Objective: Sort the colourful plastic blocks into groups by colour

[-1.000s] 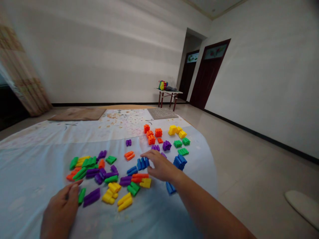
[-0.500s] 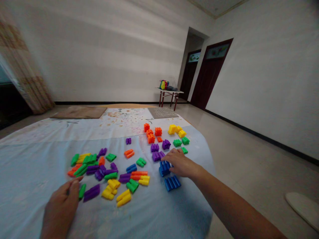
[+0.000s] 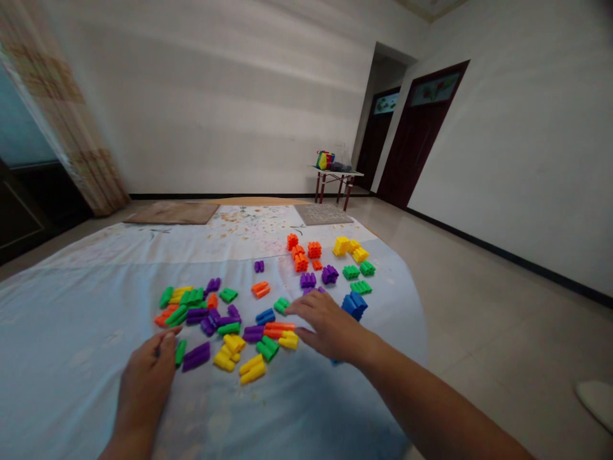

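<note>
My right hand (image 3: 323, 322) hovers over the middle of the table with fingers apart and nothing held, its fingertips beside a small green block (image 3: 281, 305). My left hand (image 3: 152, 364) rests at the left, thumb and fingers close together, near a green block (image 3: 181, 352); whether it holds something is hidden. A mixed heap of green, purple, orange and yellow blocks (image 3: 193, 296) lies just beyond it. Right of centre stand colour groups: orange (image 3: 300, 262), yellow (image 3: 341, 246), green (image 3: 361, 287), purple (image 3: 330, 275) and blue blocks (image 3: 354, 305). My right hand partly covers the purple and blue groups.
The round table has a pale blue and floral cloth (image 3: 62, 306). At its far edge lie a brown mat (image 3: 172, 213) and a grey patterned mat (image 3: 324, 214). A small side table (image 3: 339, 172) with a colourful bag stands against the wall.
My right hand has moved left from the blue blocks to the small green block, and its fingers are spread. The view has shifted slightly. My left hand stays beside the green block.
</note>
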`<state>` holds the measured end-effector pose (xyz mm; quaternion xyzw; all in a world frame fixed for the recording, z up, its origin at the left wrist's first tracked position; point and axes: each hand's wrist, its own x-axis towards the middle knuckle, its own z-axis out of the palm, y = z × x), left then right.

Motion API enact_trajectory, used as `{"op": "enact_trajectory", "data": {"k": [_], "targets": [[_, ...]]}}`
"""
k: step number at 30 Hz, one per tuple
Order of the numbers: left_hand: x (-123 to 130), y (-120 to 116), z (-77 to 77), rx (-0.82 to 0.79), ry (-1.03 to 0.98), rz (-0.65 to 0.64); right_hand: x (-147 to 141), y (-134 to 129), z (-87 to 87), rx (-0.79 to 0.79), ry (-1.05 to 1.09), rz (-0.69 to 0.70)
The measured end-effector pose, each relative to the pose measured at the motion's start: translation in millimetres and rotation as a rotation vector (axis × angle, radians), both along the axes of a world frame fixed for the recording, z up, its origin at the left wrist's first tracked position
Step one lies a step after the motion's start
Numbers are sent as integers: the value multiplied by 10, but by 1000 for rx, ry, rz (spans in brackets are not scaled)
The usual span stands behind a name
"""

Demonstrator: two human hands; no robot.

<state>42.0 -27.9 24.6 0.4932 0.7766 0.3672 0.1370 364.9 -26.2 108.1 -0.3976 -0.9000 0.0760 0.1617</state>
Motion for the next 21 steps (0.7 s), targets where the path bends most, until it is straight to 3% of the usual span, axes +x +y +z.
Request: {"op": "enact_trajectory", "data": {"k": [6, 12, 16, 21], "targets": [[20, -31, 28, 3, -24, 15, -561, 480, -315, -57, -106, 5], [-8, -7, -1, 5, -45, 20, -776, 841, -449, -164, -338, 9], [-24, 5, -24, 17, -55, 9, -776, 796, -379, -112, -335, -22], [-22, 13, -43, 31, -54, 5, -616, 364, -258, -59, -108, -71]]}}
